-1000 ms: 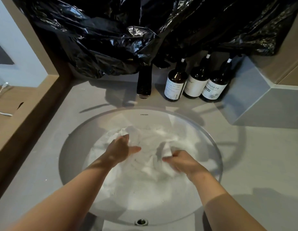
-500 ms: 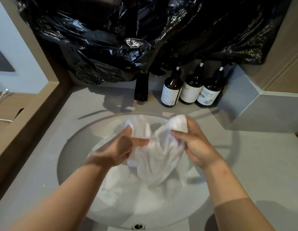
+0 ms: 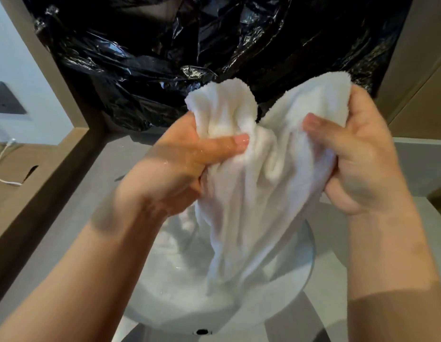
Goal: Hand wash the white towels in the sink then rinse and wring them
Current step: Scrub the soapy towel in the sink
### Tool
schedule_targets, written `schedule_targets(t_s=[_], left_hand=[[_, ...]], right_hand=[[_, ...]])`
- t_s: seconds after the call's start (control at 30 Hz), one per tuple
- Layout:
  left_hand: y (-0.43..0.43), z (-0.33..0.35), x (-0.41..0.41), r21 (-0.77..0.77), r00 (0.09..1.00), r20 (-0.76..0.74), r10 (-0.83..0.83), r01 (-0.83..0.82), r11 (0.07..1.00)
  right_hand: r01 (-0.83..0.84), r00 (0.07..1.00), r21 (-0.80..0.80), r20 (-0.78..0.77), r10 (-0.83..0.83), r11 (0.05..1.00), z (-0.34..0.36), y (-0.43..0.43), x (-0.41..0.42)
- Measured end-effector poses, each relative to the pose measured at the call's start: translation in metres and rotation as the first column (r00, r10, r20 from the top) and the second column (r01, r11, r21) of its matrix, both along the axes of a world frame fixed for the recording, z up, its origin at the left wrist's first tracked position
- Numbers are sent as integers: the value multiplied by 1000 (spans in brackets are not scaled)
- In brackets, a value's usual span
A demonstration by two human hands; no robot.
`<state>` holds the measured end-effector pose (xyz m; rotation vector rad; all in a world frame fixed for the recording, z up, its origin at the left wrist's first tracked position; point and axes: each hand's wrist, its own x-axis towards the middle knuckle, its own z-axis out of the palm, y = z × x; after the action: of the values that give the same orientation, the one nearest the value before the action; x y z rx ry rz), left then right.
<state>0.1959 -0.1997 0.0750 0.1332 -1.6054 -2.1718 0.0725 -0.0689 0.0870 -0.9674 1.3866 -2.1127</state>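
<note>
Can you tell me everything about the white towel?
The white towel looks fluffy, like terry cloth, wet and bunched into folds. It is held above the sink. The left hand grips one top end, thumb pressed across it; the right hand grips the other. The rest hangs limp between them toward the basin.

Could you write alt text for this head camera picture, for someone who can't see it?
A person's left hand and right hand each grip an upper part of a white towel, holding it bunched above a white sink. Crumpled black plastic hangs behind.
</note>
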Motion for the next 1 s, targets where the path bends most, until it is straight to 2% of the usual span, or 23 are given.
schedule_targets(t_s=[0.1, 0.2, 0.27, 0.37, 0.47, 0.53, 0.6, 0.67, 0.77, 0.83, 0.9, 0.93, 0.97, 1.0], left_hand=[[-6, -11, -4, -4, 997, 69, 47, -47, 999], [-14, -48, -6, 35, 984, 177, -14, 8, 999], [-16, -78, -9, 77, 955, 296, 20, -45, 996], [-15, -116, -14, 106, 902, 426, 72, -128, 986], [-15, -142, -15, 196, 894, 446, -33, -62, 979], [-18, -163, -11, 194, 857, 515, 36, -157, 968], [-22, -190, -9, 170, 793, 603, 90, -237, 956], [-22, -215, -9, 100, 716, 681, 156, -302, 948], [-12, -241, -9, -1, 618, 723, 309, -446, 895], [-4, -248, -6, -81, 580, 744, 331, -414, 907], [-2, -247, -6, -183, 578, 768, 275, -214, 960], [-4, -243, -6, -198, 563, 794, 231, -121, 973], [-9, -245, -8, -193, 542, 815, 206, -80, 978], [-11, -239, -9, -175, 525, 831, 184, -66, 982]], right_hand=[[-23, 1000, 109, 4, 23, 994, -9, -3, -7], [-80, 992, 318, 114, 46, 945, -44, -10, -15], [-107, 984, 414, 175, 36, 904, -76, -16, -20], [-116, 973, 507, 231, -5, 854, -121, -24, -22], [-192, 939, 530, 344, -3, 826, -163, -29, -22], [-194, 936, 576, 352, -26, 794, -186, -33, -22], [-180, 962, 678, 274, -18, 713, -206, -34, -18], [-209, 975, 788, 216, 57, 579, -228, -32, -10], [-164, 958, 956, 96, 270, 244, -248, -26, 3], [-55, 903, 993, 5, 429, 103, -248, -26, 6], [58, 828, 997, -76, 556, 51, -247, -27, 8], [106, 816, 993, -111, 567, 42, -250, -28, 7], [129, 830, 991, -134, 542, 47, -251, -27, 6], [92, 889, 993, -114, 443, 71, -250, -27, 6]])
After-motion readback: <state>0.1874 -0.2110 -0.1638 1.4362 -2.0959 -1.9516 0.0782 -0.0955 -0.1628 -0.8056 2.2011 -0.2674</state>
